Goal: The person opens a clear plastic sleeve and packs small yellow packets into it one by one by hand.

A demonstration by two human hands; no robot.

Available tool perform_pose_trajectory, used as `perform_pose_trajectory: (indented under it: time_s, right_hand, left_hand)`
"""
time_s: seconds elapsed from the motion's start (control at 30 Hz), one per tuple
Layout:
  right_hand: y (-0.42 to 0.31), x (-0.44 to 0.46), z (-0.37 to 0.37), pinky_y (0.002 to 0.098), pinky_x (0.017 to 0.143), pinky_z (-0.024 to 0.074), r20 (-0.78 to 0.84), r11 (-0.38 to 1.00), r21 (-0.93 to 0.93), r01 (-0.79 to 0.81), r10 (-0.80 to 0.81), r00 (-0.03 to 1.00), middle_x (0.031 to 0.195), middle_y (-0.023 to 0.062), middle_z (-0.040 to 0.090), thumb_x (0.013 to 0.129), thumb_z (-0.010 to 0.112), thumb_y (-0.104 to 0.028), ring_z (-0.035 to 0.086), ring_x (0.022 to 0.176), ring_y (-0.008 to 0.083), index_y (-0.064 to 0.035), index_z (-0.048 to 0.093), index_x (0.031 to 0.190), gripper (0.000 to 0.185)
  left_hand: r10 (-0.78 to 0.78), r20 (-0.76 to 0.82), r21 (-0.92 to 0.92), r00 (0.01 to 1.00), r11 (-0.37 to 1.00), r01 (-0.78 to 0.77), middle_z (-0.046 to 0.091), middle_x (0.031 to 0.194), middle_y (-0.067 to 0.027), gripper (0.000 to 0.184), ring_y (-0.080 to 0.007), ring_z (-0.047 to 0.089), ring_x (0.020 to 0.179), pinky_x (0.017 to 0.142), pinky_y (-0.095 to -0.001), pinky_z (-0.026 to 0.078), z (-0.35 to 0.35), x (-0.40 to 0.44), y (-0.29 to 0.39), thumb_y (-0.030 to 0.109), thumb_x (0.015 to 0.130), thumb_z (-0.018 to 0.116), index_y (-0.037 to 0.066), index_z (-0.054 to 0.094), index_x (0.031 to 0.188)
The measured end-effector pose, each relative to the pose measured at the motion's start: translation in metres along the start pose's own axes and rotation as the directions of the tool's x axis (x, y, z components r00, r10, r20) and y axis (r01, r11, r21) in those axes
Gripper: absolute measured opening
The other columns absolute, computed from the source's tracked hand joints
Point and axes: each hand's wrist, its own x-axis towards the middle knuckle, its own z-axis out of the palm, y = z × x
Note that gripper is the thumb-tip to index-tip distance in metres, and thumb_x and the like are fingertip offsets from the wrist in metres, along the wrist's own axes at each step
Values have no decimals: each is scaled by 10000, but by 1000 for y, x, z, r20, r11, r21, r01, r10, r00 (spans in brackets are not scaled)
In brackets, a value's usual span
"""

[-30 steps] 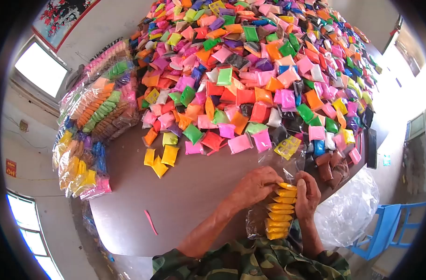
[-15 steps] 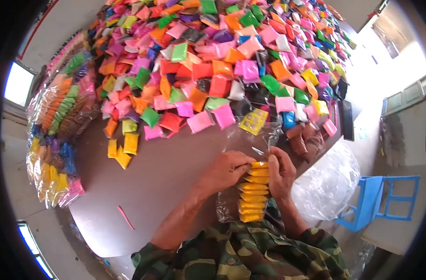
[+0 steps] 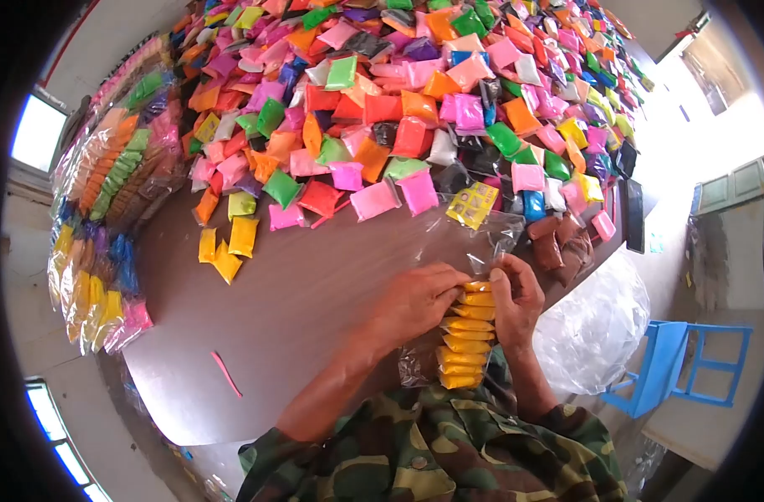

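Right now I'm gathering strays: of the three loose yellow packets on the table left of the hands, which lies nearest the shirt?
The middle yellow packet, sitting askew and closest; the left packet and right packet lie farther back.

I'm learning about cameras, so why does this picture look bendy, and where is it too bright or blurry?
All in the head view: a wide lens probably bends the edges, and the corners are black; the upper-left window is washed-out white; the table shines at its near-left end; the left hand looks slightly smeared.
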Motion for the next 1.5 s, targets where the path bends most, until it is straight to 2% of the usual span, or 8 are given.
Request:
perform_pose_trajectory:
  time_s: [0.17,0.37,0.5,0.67,0.8,0.97,1.17,1.5]
  right_hand:
    - [14,3,-6,257,891,521,37,997,-52,50,-48,998,1088,38,688,999,660,-6,633,990,108,30,664,1250,253]
    - [11,-1,-5,250,899,512,20,1000,-19,-12,12,1000,1084,41,694,1025,651,-52,637,997,113,17,659,1256,242]
    - [10,0,-5,249,899,514,26,999,-43,-2,3,1000,1081,40,694,1031,650,-65,636,992,109,12,658,1254,237]
    - [9,0,-4,243,898,515,50,999,-28,17,-16,999,1078,38,694,1035,652,-69,634,990,98,12,658,1256,235]
    - [9,-1,-5,225,889,505,38,999,-30,19,-18,999,1069,21,681,1053,637,-99,628,977,90,-7,660,1264,232]
    - [7,0,-4,242,884,513,48,1000,21,-19,18,999,1058,19,679,1034,655,-54,623,965,90,9,663,1249,224]
    - [1,2,4,240,840,520,82,985,-152,88,-76,994,1042,10,676,991,698,-37,620,938,76,2,684,1215,228]
    - [-9,-4,38,198,766,502,244,998,46,-46,34,969,983,-31,674,983,713,-28,603,870,33,2,691,1190,210]
  left_hand:
    - [73,-177,56,982,996,-64,738,1112,-150,236,-341,719,984,876,-395,581,2,-10,-12,126,974,697,46,732,1193]
    - [-296,-644,34,706,910,413,758,952,-121,240,-238,745,818,750,-373,600,-96,-84,-27,186,935,777,35,738,1116]
    - [60,-868,407,493,654,637,738,974,-126,258,-265,700,776,744,-389,576,-188,-152,-98,149,900,800,51,722,1126]
    - [-92,-870,324,484,633,703,726,1072,-158,441,-253,697,841,744,-382,568,-239,-186,-155,166,874,823,-4,680,1255]
    - [-376,-858,-72,349,761,645,719,1055,-98,503,-155,671,846,691,-313,547,-230,-192,-150,182,864,847,-35,666,1280]
    - [-583,-714,-340,387,773,536,694,979,-24,493,-69,604,792,614,-237,474,-209,-232,-129,163,845,862,4,672,1271]
    - [-499,-732,-400,463,866,301,635,894,3,352,-71,507,686,617,-237,426,-162,-203,-48,211,846,799,51,650,1122]
    - [-444,-334,-487,832,836,251,724,1029,-8,344,-71,665,885,787,-256,544,-60,-89,-19,74,893,768,23,673,1220]
